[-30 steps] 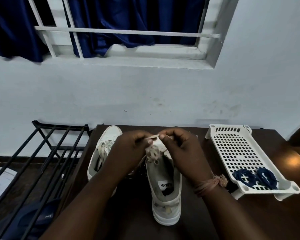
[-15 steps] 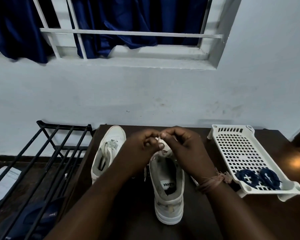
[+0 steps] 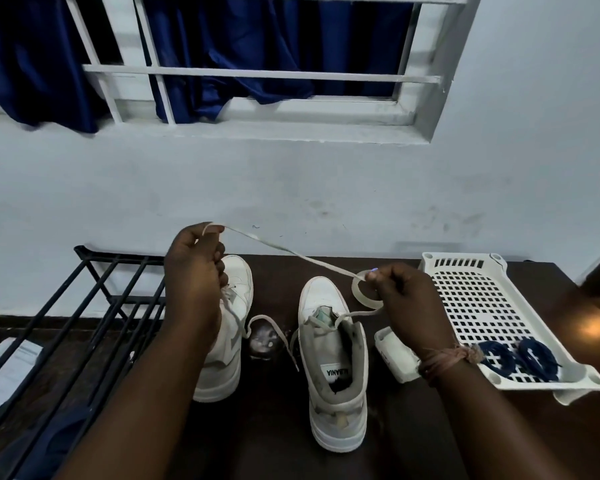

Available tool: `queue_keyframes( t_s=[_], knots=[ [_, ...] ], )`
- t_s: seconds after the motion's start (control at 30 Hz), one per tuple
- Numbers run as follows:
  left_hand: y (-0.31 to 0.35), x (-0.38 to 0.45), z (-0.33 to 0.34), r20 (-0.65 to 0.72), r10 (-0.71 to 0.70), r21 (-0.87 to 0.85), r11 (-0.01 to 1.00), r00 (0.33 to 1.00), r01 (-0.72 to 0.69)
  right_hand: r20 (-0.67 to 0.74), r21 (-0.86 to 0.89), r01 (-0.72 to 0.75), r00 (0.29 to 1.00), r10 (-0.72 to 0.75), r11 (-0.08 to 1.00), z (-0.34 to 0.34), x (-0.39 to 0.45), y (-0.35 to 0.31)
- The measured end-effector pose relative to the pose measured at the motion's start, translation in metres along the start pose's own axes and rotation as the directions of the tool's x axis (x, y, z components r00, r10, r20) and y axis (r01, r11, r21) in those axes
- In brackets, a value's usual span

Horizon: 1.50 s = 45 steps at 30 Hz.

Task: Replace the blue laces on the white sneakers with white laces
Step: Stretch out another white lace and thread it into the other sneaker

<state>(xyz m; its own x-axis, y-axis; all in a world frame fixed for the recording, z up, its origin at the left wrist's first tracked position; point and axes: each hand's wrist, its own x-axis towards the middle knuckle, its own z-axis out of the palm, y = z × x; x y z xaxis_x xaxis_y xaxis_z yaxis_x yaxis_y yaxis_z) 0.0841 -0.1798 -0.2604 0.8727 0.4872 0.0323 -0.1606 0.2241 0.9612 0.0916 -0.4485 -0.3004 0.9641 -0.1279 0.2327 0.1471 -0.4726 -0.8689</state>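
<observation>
The white lace [image 3: 293, 252] now stretches taut at mid-frame, pulled away from the right sneaker [image 3: 333, 368]. Your left hand [image 3: 194, 268] and right hand [image 3: 400, 294] each pinch it, no longer huddled together. Threading looks barely begun.

1 head-worn wide-angle camera looks forward and down, close over the dark table [image 3: 278, 445].

left hand [image 3: 194, 268] hides much of the left sneaker [image 3: 227, 341]; shoe rack [image 3: 84, 306] runs off frame.
</observation>
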Motion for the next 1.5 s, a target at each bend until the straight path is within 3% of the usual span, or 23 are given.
queue_keyframes(
  t_s=[0.07,0.13,0.17,0.23,0.3,0.33,0.4,0.47,0.53,0.6,0.7,0.77,0.83,0.9,0.97,1.0,1.07,1.13,1.23,1.37,1.5],
  knots=[
    [-0.008,-0.003,-0.001,0.086,0.05,0.273,0.959,0.995,-0.071,0.005,0.08,0.034,0.999,-0.035,0.996,0.004,-0.005,-0.013],
    [-0.02,-0.013,0.005,0.287,0.144,0.599,0.744,0.947,-0.295,0.016,0.187,0.094,0.995,-0.099,0.978,0.009,-0.012,-0.031],
    [-0.025,-0.021,0.012,0.418,0.179,0.666,0.607,0.891,-0.434,0.038,0.243,0.119,0.991,-0.132,0.963,0.013,-0.015,-0.039],
    [-0.034,-0.034,0.027,0.641,0.202,0.61,0.452,0.741,-0.651,0.099,0.313,0.141,0.979,-0.179,0.939,0.021,-0.019,-0.05],
    [-0.036,-0.042,0.034,0.726,0.166,0.502,0.535,0.667,-0.68,0.137,0.311,0.162,0.967,-0.213,0.936,0.025,-0.02,-0.052],
    [-0.036,-0.042,0.035,0.722,0.162,0.46,0.614,0.672,-0.641,0.142,0.302,0.166,0.966,-0.217,0.939,0.024,-0.019,-0.052],
    [-0.032,-0.035,0.032,0.613,0.199,0.468,0.689,0.765,-0.554,0.135,0.287,0.138,0.974,-0.182,0.948,0.015,-0.014,-0.046],
    [-0.026,-0.024,0.024,0.418,0.2,0.464,0.791,0.886,-0.397,0.127,0.251,0.083,0.985,-0.118,0.964,0.002,-0.006,-0.032],
    [-0.02,-0.016,0.017,0.204,0.146,0.305,0.93,0.968,-0.204,0.081,0.146,0.041,0.995,-0.053,0.989,-0.008,0.0,-0.012],
    [-0.015,-0.01,0.012,0.04,0.072,0.138,0.987,0.997,-0.077,0.036,0.024,-0.002,0.999,0.001,1.0,-0.013,0.002,0.005],
    [-0.019,-0.007,0.009,-0.002,0.061,0.112,0.992,0.998,-0.06,0.056,-0.063,-0.054,0.997,0.057,0.997,-0.007,0.001,0.011],
    [-0.028,-0.007,0.01,0.042,0.094,0.368,0.924,0.995,-0.103,0.054,-0.055,-0.017,0.998,0.02,0.998,0.001,0.0,0.004],
    [-0.036,-0.019,0.016,0.183,0.104,0.69,0.695,0.978,-0.203,0.072,-0.008,0.04,0.997,-0.039,0.999,0.01,-0.003,-0.007],
    [-0.039,-0.034,0.028,0.469,0.182,0.682,0.548,0.864,-0.485,0.127,0.048,0.119,0.984,-0.124,0.992,0.018,-0.008,-0.018],
    [-0.043,-0.042,0.036,0.661,0.185,0.561,0.523,0.727,-0.642,0.172,0.075,0.195,0.964,-0.205,0.978,0.025,-0.011,-0.024],
    [-0.046,-0.042,0.034,0.684,0.169,0.531,0.551,0.71,-0.643,0.182,0.08,0.206,0.959,-0.217,0.975,0.026,-0.012,-0.025],
    [-0.044,-0.039,0.033,0.599,0.192,0.534,0.628,0.777,-0.567,0.197,0.09,0.16,0.965,-0.175,0.983,0.024,-0.01,-0.023],
    [-0.035,-0.033,0.027,0.423,0.256,0.605,0.634,0.869,-0.482,0.212,0.063,0.111,0.97,-0.122,0.992,0.017,-0.007,-0.015],
    [-0.029,-0.018,0.013,0.256,0.279,0.667,0.642,0.926,-0.378,0.216,0.014,0.094,0.972,-0.095,0.995,0.008,-0.007,-0.005],
    [-0.04,-0.018,0.011,0.287,0.2,0.778,0.522,0.937,-0.35,0.237,-0.181,0.012,0.971,0.032,0.983,0.019,-0.013,0.0],
    [-0.056,-0.03,0.02,0.421,0.061,0.8,0.445,0.905,-0.403,0.3,-0.353,0.077,0.953,0.034,0.933,0.042,-0.022,-0.001]
  ],
)
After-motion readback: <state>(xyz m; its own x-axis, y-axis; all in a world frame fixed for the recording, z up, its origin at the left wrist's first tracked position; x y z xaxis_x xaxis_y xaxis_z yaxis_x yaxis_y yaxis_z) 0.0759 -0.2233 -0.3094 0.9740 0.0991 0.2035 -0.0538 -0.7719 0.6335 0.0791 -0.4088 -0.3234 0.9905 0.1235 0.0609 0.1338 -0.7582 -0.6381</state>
